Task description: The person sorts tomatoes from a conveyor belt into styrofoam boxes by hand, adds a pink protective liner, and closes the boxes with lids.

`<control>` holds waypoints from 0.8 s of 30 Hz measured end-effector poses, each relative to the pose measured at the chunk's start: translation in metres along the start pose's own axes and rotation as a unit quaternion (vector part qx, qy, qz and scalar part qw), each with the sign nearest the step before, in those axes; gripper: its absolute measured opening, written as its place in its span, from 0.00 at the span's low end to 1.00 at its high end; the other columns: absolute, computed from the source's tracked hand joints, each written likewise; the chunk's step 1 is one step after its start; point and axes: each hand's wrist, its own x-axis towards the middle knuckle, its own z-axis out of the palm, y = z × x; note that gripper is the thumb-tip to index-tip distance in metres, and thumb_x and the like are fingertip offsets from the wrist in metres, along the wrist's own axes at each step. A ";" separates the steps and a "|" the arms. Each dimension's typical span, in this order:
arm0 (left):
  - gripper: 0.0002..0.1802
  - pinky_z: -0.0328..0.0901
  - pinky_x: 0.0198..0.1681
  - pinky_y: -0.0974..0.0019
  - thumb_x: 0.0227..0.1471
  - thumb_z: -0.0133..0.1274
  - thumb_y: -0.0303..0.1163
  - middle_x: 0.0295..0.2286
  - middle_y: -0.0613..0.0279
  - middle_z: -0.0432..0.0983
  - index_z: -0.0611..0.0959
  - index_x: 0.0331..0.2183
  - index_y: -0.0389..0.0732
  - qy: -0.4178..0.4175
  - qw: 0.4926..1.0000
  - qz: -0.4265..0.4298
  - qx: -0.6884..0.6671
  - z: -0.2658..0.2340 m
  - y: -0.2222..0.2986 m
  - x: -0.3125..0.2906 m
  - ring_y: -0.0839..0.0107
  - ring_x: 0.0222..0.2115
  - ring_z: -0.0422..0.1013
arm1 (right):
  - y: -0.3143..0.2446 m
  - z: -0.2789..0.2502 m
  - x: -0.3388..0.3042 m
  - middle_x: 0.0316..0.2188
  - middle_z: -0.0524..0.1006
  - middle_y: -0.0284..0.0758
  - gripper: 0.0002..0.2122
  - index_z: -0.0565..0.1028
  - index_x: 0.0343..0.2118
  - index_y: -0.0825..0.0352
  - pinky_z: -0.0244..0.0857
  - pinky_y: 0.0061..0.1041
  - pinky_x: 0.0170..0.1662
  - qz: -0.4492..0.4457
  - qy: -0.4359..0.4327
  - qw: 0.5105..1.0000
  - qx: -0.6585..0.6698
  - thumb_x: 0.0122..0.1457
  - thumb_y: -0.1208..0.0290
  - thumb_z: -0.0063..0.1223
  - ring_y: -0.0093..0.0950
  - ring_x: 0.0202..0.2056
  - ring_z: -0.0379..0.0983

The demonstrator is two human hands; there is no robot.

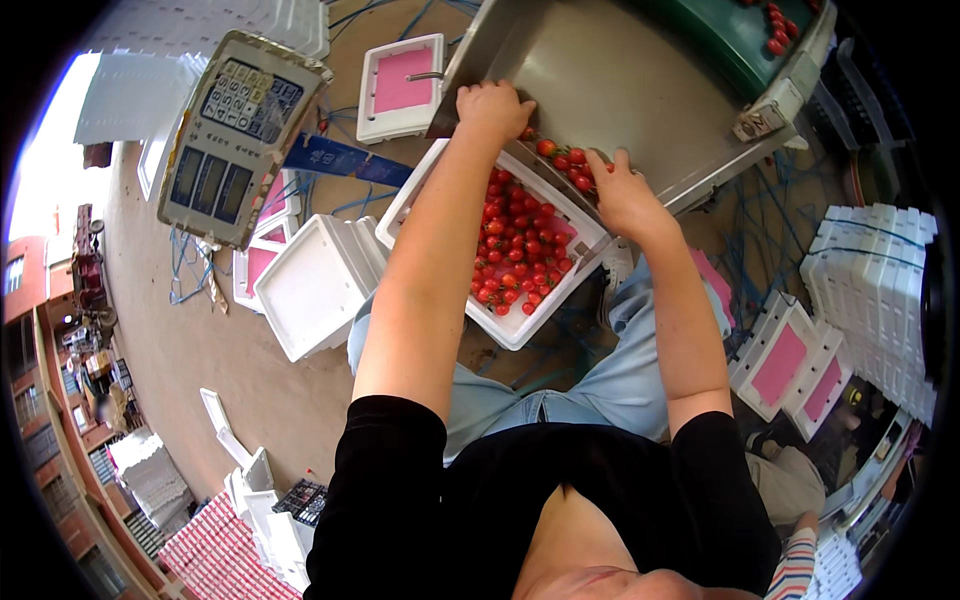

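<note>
Tomatoes (515,235), small, round, glossy and red, are heaped in a white rectangular foam box (570,290) at the centre of the frame. Above it, a few more red tomatoes (577,158) are strung along the lower edge of a broad grey metal tray (640,90). They are met by the right hand (632,198), its fingers slightly parted; whether any tomato is gripped cannot be told. The tray's left corner is touched by the left hand (495,108), whose fingertips are hidden. Tomatoes are apparently being guided from tray to box; a gentle sweep over the edge seems called for. At upper left, a grey digital scale display (235,135) is seen.
</note>
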 end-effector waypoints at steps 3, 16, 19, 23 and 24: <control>0.33 0.60 0.54 0.49 0.57 0.44 0.59 0.47 0.47 0.76 0.78 0.48 0.40 -0.009 0.998 0.046 -0.032 0.012 0.027 -0.004 0.50 0.49 0.72 | 0.014 0.013 0.005 0.54 0.59 0.59 0.28 0.59 0.58 0.65 0.66 0.48 0.54 0.011 0.032 0.999 0.026 0.53 0.79 0.51 0.61 0.48 0.68; 0.22 0.69 0.42 0.46 0.57 0.45 0.52 0.37 0.45 0.79 0.80 0.42 0.46 0.050 0.974 0.029 -0.219 0.023 0.103 -0.042 0.45 0.38 0.76 | 0.012 0.042 0.033 0.56 0.58 0.55 0.25 0.61 0.56 0.70 0.57 0.46 0.60 0.052 0.153 0.950 0.268 0.53 0.78 0.49 0.58 0.54 0.62; 0.23 0.70 0.40 0.46 0.55 0.48 0.53 0.32 0.44 0.80 0.82 0.36 0.44 0.068 0.964 0.014 -0.258 0.029 0.108 -0.040 0.44 0.35 0.76 | 0.010 0.055 0.033 0.56 0.59 0.54 0.26 0.64 0.57 0.68 0.53 0.44 0.61 0.059 0.234 0.874 0.421 0.53 0.75 0.52 0.55 0.56 0.59; 0.21 0.70 0.38 0.48 0.52 0.53 0.51 0.28 0.46 0.79 0.82 0.31 0.41 0.086 0.943 0.008 -0.320 0.042 0.106 -0.037 0.44 0.33 0.75 | 0.014 0.088 0.050 0.50 0.70 0.53 0.22 0.71 0.52 0.70 0.58 0.42 0.58 0.047 0.337 0.803 0.490 0.52 0.76 0.56 0.51 0.52 0.65; 0.22 0.70 0.38 0.49 0.52 0.53 0.51 0.28 0.46 0.80 0.82 0.31 0.40 0.075 0.945 -0.004 -0.317 0.046 0.105 -0.037 0.45 0.33 0.76 | 0.012 0.095 0.054 0.48 0.71 0.50 0.20 0.72 0.50 0.70 0.60 0.39 0.57 0.070 0.339 0.771 0.534 0.51 0.79 0.55 0.47 0.51 0.67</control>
